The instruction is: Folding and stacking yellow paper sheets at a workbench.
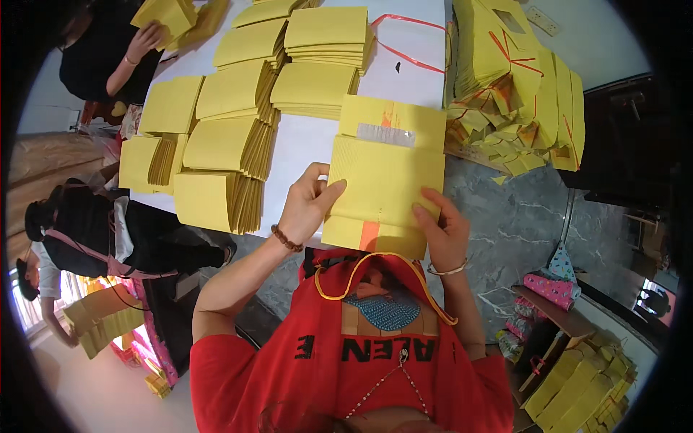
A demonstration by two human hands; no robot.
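A yellow cardboard sheet (pixel 390 169) with creased flaps lies in front of me at the table's near edge. Its far flap has a clear window strip (pixel 386 135) and an orange print; the near flap bears an orange patch. My left hand (pixel 310 200) grips the sheet's left edge, thumb on top and fingers curled, partly hidden. On the opposite edge, my right hand (pixel 444 225) pinches the card between thumb and fingers. Left of the sheet are fanned stacks of folded yellow cardboard (pixel 224 144), and another stack (pixel 315 85) lies just beyond it.
Red straps (pixel 411 20) lie on the white tabletop (pixel 294 148). To the right stands a big pile of yellow cardboard (pixel 520 94) tied with red string. A person's hand (pixel 144 40) holds yellow card at the far left. Other people stand on the left; a wooden shelf (pixel 556 310) is at lower right.
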